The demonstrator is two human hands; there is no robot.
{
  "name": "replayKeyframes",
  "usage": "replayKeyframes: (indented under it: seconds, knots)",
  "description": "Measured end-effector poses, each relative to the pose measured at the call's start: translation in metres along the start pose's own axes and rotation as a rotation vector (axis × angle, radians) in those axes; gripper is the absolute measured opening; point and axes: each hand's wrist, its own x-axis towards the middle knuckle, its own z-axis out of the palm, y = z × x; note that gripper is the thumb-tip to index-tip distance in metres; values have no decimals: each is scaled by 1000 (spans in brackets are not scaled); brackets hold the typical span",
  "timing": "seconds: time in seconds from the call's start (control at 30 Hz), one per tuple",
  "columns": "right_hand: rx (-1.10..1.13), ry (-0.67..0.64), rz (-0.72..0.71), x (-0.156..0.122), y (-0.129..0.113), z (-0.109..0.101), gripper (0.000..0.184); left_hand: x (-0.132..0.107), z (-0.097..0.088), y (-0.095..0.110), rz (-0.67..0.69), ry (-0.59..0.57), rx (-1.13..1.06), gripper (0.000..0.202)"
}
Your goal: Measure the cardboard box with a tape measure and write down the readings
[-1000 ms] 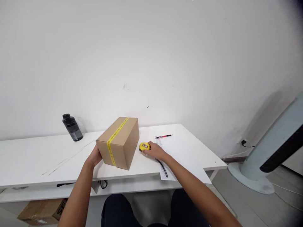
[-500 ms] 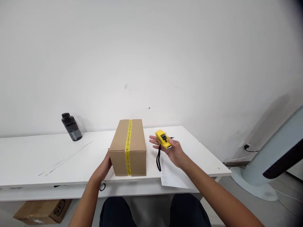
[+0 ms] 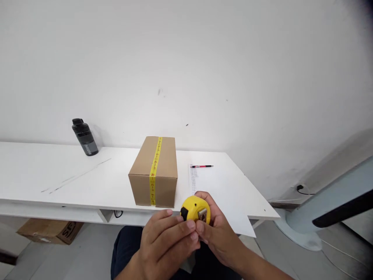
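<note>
A yellow tape measure (image 3: 192, 206) with a black patch is held up in front of the table's edge. My right hand (image 3: 220, 229) is closed round its right side, thumb at the front. From the left, my left hand (image 3: 164, 241) reaches across with its fingertips pressed together at the front of the tape measure, touching the right thumb. Whether those fingertips pinch the end of the tape itself is hidden. Just behind, a brown cardboard box (image 3: 166, 190) sealed with yellow printed tape sits on the white table (image 3: 116, 182), touched by neither hand.
A pen (image 3: 202, 166) lies on a sheet of paper (image 3: 227, 190) right of the box; the paper overhangs the front edge. A dark bottle (image 3: 86, 138) stands at the back left. Another carton (image 3: 49, 230) is below the table. A pale tower appliance (image 3: 332, 198) stands at right.
My left hand has left the box's side and come over to the tape measure. My right hand has brought the tape measure down and closer. The pen is now uncovered.
</note>
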Motion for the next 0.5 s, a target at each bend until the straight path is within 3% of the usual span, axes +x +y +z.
replayKeyframes:
  seconds: [0.33,0.43,0.5]
  knots:
    - [-181,-105,27,1,-15,17,44,-3,-40,-17,106,-116,179,18]
    - [-176,-22,-6,11,-29,17,47,4,-59,-38,138,-117,244,23]
    - [-144,73,-55,26,-43,11,51,13,-73,-64,62,-79,294,28]
